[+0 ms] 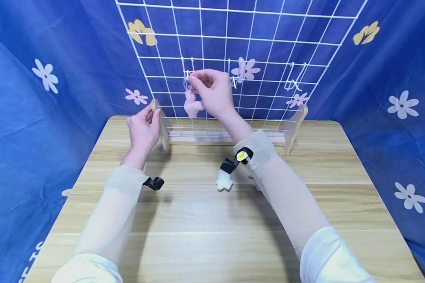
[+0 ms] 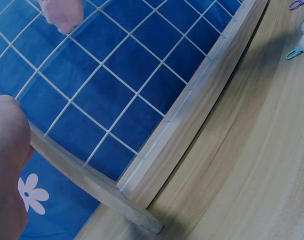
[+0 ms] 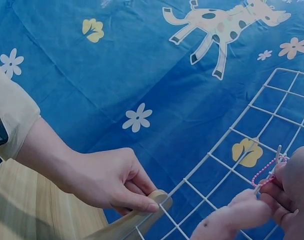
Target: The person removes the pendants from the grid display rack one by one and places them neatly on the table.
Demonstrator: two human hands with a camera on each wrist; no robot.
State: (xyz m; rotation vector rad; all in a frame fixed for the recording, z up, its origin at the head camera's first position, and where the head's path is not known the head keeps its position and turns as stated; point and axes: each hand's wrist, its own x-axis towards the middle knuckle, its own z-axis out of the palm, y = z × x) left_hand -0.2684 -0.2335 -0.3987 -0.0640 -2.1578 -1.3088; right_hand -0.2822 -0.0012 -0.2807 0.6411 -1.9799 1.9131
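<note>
My right hand is up at the white wire grid, its thumb and fingers pinching the pink bead chain of a small pink plush keychain. In the right wrist view the chain loops around the tip of a white hook, and the plush dangles below. With thumb and fingers, my left hand grips the top of the grid's left wooden support. The left wrist view shows only part of that hand.
Two more white hooks hang on the grid, a middle hook and a right hook. On the wooden table lies a white plush with a teal clasp. A purple item is mostly hidden by my right forearm.
</note>
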